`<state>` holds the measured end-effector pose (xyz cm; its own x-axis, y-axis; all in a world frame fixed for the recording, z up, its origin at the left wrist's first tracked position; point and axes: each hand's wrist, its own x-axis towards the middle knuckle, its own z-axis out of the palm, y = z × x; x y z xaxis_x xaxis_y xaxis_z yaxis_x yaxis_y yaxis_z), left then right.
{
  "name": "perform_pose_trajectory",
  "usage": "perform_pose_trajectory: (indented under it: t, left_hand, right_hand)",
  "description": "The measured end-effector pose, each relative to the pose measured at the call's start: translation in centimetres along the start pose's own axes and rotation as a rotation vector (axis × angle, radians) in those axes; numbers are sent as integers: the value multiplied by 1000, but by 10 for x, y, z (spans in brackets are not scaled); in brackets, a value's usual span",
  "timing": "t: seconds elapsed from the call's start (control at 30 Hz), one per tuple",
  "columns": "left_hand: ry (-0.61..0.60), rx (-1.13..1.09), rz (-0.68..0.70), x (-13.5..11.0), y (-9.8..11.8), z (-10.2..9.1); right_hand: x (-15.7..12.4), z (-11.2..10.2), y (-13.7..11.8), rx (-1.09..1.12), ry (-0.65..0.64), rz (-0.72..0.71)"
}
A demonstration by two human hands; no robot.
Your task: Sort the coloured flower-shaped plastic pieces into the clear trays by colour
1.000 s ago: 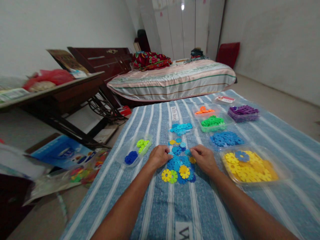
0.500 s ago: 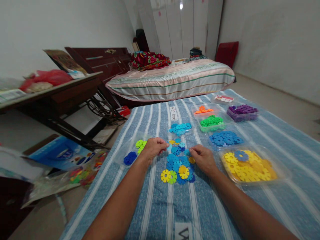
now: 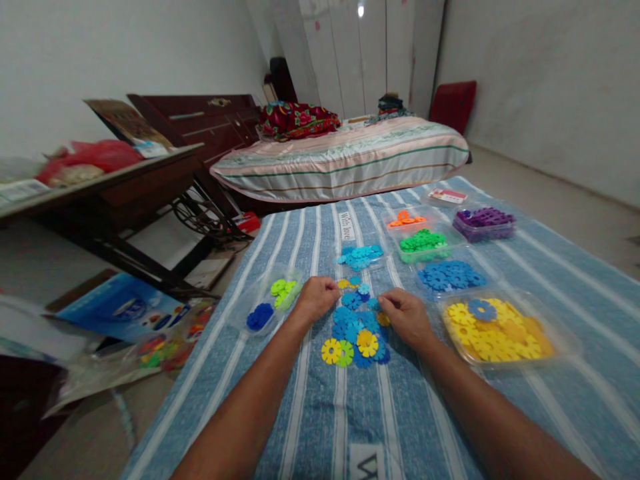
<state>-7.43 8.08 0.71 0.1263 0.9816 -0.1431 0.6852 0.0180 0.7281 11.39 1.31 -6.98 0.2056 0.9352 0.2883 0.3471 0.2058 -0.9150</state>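
Blue striped mat point(image 3: 310, 240) on floor point(image 3: 555, 190), flake pile point(image 3: 357, 330) at centre, left hand point(image 3: 316, 298) and right hand point(image 3: 406, 315) curled on it, grip indeterminate, yellow-flake tray point(image 3: 569, 337) near right edge, bed point(image 3: 345, 163) beyond far edge.

**Loose disc pile, mostly blue**

The pile point(image 3: 356, 323) of flat, notched plastic discs lies spread and overlapping on the striped cloth point(image 3: 310, 413). Blue discs point(image 3: 350, 330) fill its middle. A yellow disc point(image 3: 331, 351) sits at 7 o'clock, touching a green disc point(image 3: 345, 354). A second yellow point(image 3: 368, 343) lies at 5 o'clock, and a cyan disc point(image 3: 364, 289) at 12.
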Motion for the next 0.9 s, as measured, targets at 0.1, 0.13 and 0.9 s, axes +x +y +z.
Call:
perform_pose_trajectory:
  t: [0.1, 0.13, 0.9]
  left_hand:
    - [18, 211, 32, 3, -13, 7]
    - [12, 252, 35, 4, -14, 8]
    - [-115, -256, -123, -8, -9, -7]
  right_hand:
    - [0, -1, -1, -10, 8, -3]
    - [0, -1, -2, -10, 11, -2]
    - [-1, 0, -2, 7, 15, 18]
